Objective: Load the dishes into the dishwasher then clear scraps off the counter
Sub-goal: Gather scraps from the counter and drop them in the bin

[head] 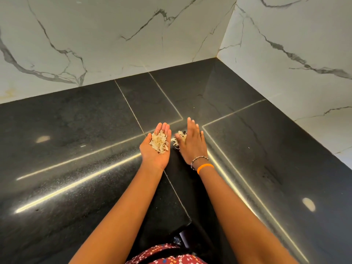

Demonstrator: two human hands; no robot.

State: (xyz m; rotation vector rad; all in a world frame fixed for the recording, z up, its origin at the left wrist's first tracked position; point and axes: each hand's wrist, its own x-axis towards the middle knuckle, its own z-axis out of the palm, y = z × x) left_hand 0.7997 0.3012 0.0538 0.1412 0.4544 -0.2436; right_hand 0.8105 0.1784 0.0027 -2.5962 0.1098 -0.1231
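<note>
The person's left hand [155, 149] lies palm up over the black stone counter [76, 130], fingers straight and close together, cupping a small heap of pale, flaky scraps [159, 142] in the palm; the right hand [192, 141] is just beside it, palm down with its fingers stretched flat and together, its thumb side against a second little pile of scraps [179, 139] that sits on the counter between the two hands, partly hidden by the thumb; whether the fingers press on the stone or float just above it cannot be told; a beaded bracelet [199, 160] and an orange band [205, 167] circle the right wrist; the counter runs into a corner of white marble-veined wall [114, 35]; at the bottom edge a strip of red patterned clothing [165, 254] shows between the forearms.
</note>
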